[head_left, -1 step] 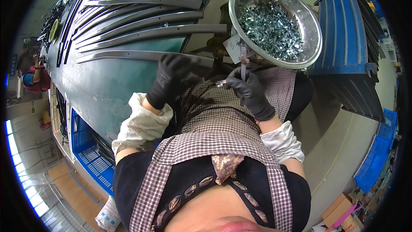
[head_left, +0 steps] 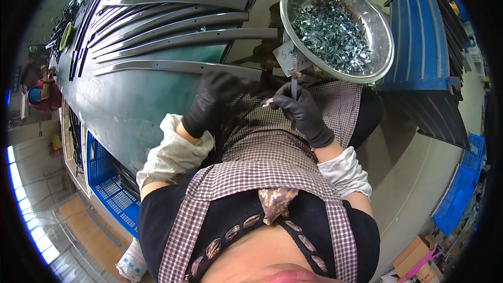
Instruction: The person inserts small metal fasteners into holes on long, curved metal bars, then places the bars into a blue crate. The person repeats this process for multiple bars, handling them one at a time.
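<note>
My right hand [head_left: 303,113], in a black glove, is closed over my lap. A small shiny metal clip [head_left: 266,102] sticks out at its fingertips, and a flat grey bar [head_left: 295,90] stands up from the same grip. My left hand [head_left: 214,102], also gloved in black, hovers by the near side of the closest dark, curved metal strip [head_left: 157,66]. Its fingers are smeared by motion, and whether they hold anything is hidden. Right of the strip, a round metal bowl [head_left: 378,32] holds a heap of small shiny clips [head_left: 332,34].
More curved strips [head_left: 178,39] lie across the green tabletop [head_left: 120,102]. A blue ribbed metal container [head_left: 414,36] stands right of the bowl, and a blue plastic crate [head_left: 112,194] is at the left. A paper with writing [head_left: 287,58] lies beside the bowl. Another person [head_left: 44,91] is at far left.
My left hand has shifted slightly toward me and to the right. My right hand has moved a little left with the clip and bar still in it.
</note>
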Action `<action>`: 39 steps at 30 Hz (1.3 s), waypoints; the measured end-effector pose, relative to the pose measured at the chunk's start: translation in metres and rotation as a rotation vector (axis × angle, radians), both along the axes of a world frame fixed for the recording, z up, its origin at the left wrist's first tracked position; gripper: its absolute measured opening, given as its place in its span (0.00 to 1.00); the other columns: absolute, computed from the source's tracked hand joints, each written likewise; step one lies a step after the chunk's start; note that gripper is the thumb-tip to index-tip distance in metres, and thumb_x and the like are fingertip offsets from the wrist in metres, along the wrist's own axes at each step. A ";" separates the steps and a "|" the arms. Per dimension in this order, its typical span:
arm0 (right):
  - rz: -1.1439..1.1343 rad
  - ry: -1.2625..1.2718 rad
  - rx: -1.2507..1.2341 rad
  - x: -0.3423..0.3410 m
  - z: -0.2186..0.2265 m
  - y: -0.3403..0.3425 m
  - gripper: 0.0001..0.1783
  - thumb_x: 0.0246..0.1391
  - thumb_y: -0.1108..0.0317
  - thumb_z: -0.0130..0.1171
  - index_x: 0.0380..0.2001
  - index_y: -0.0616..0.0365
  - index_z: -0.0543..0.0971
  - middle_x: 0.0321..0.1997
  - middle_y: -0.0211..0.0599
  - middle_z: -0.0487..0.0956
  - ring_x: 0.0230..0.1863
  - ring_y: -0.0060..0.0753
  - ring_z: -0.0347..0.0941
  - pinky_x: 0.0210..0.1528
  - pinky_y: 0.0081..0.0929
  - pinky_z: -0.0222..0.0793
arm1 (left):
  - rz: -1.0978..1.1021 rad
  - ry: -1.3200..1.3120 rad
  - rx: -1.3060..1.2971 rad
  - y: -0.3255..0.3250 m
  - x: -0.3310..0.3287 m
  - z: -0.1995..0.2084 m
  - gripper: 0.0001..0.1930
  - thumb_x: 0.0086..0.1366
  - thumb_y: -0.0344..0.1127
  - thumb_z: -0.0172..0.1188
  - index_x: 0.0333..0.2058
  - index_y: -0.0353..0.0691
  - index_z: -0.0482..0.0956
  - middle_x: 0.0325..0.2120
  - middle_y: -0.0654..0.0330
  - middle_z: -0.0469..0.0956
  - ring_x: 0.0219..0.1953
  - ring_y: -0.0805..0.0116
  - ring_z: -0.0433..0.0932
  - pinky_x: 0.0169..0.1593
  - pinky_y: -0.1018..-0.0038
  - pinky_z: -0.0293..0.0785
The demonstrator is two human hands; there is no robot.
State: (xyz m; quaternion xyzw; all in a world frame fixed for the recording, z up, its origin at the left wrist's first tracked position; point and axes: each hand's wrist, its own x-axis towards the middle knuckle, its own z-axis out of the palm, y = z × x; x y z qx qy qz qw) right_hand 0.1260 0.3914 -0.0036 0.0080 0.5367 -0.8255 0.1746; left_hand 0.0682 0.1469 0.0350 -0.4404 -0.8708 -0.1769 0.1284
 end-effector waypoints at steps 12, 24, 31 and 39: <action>0.212 0.194 0.386 -0.001 0.009 -0.010 0.28 0.49 0.61 0.73 0.49 0.66 0.78 0.45 0.39 0.82 0.46 0.25 0.75 0.53 0.26 0.70 | -0.141 0.012 -0.122 0.009 0.017 -0.016 0.24 0.49 0.37 0.65 0.49 0.48 0.81 0.27 0.67 0.74 0.29 0.68 0.76 0.32 0.69 0.69; 0.103 0.319 0.501 -0.010 0.005 0.005 0.23 0.53 0.68 0.67 0.50 0.68 0.77 0.41 0.44 0.82 0.42 0.26 0.78 0.47 0.28 0.74 | -0.010 0.115 -0.067 0.013 -0.004 -0.013 0.25 0.51 0.41 0.67 0.51 0.49 0.79 0.42 0.62 0.79 0.41 0.62 0.78 0.46 0.64 0.72; -0.013 0.690 0.867 -0.041 -0.017 0.013 0.19 0.53 0.67 0.65 0.48 0.62 0.77 0.37 0.46 0.82 0.37 0.42 0.81 0.39 0.35 0.76 | 0.085 -0.059 -0.090 -0.015 -0.043 -0.032 0.24 0.55 0.40 0.67 0.52 0.47 0.78 0.41 0.60 0.82 0.44 0.58 0.79 0.52 0.62 0.71; 0.074 0.802 0.880 -0.054 -0.014 0.023 0.19 0.54 0.67 0.64 0.50 0.58 0.76 0.38 0.45 0.82 0.37 0.42 0.81 0.40 0.36 0.77 | 0.069 -0.108 -0.006 -0.018 -0.044 -0.035 0.22 0.54 0.39 0.69 0.50 0.47 0.80 0.41 0.62 0.83 0.43 0.59 0.80 0.51 0.63 0.70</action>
